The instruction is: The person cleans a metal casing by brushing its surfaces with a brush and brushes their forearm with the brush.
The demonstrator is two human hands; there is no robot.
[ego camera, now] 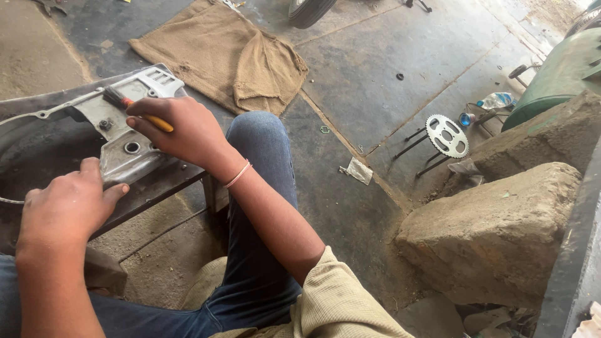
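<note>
At nine o'clock the dark tray point(37, 147) bears the grey metal engine cover point(128, 134). Your left hand point(66, 209), at eight o'clock, presses fingers on the cover's near edge. Your right hand point(181, 128) clenches a yellow-handled brush point(134, 109), bristles on the cover. A sprocket point(447, 136) lies at three o'clock.

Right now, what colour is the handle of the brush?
Orange-yellow, on the brush held by the right hand; the head view shows it.
</note>
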